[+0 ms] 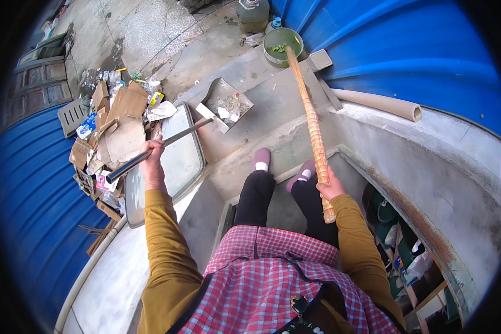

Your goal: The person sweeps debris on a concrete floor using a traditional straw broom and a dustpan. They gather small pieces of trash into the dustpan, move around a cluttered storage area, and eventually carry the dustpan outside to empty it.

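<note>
My left hand (152, 156) is closed around a shiny metal pole (179, 135). The pole's far end reaches the near edge of a dustpan (243, 102), which holds dust, paper scraps and clear plastic. In my right hand (333, 187) is the bound upper part of a straw broom (308, 104). The broom slants away from me, and its far end overlaps a green bucket (271, 56) with green leaves in it. Whether the broom touches the bucket, I cannot tell. My feet in purple shoes (261, 158) stand at a concrete doorway step (284, 144).
A heap of flattened cardboard (123, 140) and plastic litter lies left, beside a leaning glass panel (183, 158). Blue corrugated sheeting (401, 46) flanks the right, above a cardboard tube (380, 103) on a ledge. A large plastic jug (252, 16) stands behind the bucket.
</note>
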A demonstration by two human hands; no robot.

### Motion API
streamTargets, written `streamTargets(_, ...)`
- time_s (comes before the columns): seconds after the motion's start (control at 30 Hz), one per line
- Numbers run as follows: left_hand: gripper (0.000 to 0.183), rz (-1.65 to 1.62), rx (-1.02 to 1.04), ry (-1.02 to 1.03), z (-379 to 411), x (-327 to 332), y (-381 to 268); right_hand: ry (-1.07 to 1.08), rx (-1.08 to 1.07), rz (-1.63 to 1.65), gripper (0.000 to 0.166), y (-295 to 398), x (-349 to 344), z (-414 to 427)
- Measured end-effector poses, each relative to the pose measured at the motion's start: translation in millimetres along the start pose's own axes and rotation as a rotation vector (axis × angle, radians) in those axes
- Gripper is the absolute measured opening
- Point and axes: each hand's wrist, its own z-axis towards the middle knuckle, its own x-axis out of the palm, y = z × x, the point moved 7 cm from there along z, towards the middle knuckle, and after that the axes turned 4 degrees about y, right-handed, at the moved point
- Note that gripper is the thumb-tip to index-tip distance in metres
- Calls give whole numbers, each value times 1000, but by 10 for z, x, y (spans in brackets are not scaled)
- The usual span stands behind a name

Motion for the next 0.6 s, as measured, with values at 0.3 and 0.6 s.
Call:
streamTargets(0.3, 11, 17, -84, -442, -713, -852, -148, -9, 30, -755, 72, 548, -363, 1374)
streamTargets(0.6, 16, -85, -96, -753, -1440, -1055, -118, 2, 118, -293, 75, 223, 650, 2190)
